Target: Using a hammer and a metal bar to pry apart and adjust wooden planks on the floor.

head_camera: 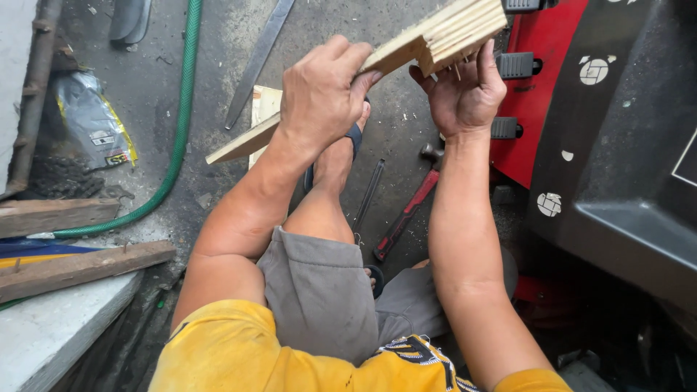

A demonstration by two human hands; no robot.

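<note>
I hold a long pale wooden plank (435,36) up in front of me, slanting from lower left to upper right, its rough layered end at the top. My left hand (323,94) grips it over the top near the middle. My right hand (465,91) supports the thick end from below, fingers up against the splintered underside. Below the plank my knee and a foot in a dark sandal (353,138) rest on the concrete ground.
A red-handled hammer (406,210) and a thin metal rod (368,194) lie on the ground by my leg. A green hose (178,131) curves at left, near a metal strip (258,62), wooden beams (80,265) and a plastic bag (91,120). A red and black machine (602,145) stands at right.
</note>
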